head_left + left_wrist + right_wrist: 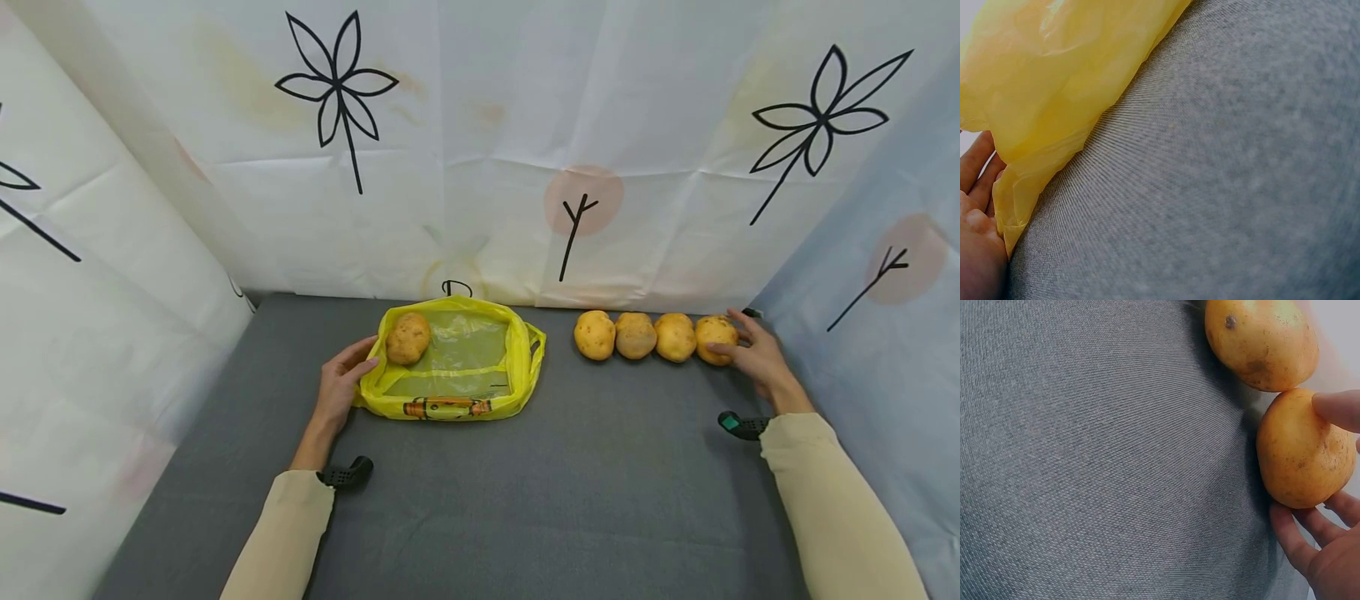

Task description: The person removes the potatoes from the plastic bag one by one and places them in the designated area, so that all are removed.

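In the head view, my left hand (pixel 347 379) holds the left side of a yellow plastic bag (pixel 528 387), its thumb at the rim. The left wrist view shows fingers (pixel 977 159) partly covered by the yellow plastic (pixel 1054 94). Inside the wide-mouthed bag, one potato (pixel 408 338) lies at the left end. Far to the right, my right hand (pixel 761 358) grips the rightmost potato (pixel 712 340) of a row, thumb on one side and fingers on the other. Close beside that gripped potato (pixel 1300 456) is another potato (pixel 1263 344).
The other potatoes in the row, a left one (pixel 595 335), a middle one (pixel 635 336) and a right one (pixel 675 337), sit along the back of the grey cloth-covered table (pixel 525 500). Patterned white curtains (pixel 487 125) hang behind and at both sides.
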Tool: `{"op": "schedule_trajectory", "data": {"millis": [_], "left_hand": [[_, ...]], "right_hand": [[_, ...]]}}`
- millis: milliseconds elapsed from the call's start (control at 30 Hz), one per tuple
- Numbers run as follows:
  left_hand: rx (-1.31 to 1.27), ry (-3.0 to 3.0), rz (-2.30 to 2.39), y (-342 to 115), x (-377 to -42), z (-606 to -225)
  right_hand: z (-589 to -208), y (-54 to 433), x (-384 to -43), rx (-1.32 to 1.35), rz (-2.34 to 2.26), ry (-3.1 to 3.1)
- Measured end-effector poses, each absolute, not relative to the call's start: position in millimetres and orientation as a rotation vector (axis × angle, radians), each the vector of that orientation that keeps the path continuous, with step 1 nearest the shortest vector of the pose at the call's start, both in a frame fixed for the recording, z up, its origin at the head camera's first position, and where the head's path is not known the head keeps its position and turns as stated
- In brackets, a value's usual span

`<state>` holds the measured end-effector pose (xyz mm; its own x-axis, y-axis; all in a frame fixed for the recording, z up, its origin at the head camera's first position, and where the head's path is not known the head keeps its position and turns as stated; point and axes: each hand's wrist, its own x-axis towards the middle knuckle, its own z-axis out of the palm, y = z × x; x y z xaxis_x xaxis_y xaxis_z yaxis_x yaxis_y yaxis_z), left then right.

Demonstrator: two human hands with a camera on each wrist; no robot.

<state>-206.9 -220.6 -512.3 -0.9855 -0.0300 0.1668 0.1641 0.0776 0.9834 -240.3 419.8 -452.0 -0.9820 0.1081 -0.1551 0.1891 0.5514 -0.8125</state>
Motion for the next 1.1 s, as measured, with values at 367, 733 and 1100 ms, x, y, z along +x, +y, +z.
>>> {"op": "schedule_trajectory", "data": {"millis": [367, 733, 1100], "left_hand": [[-0.122, -2.175, -2.057, -223.1, -205.3, -513.7], [-0.132, -2.177, -2.043, -223.1, -206.3, -514.1], [-0.140, -2.165, -2.045, -222.0, -205.6, -514.2]], "right_hand": [[-445.8, 417.5, -243.2, 0.265, -1.377, 2.677], [-450.0, 421.3, -242.2, 0.261, -1.363, 2.687], [-449.0, 421.0, -241.3, 0.251, -1.361, 2.667]]}}
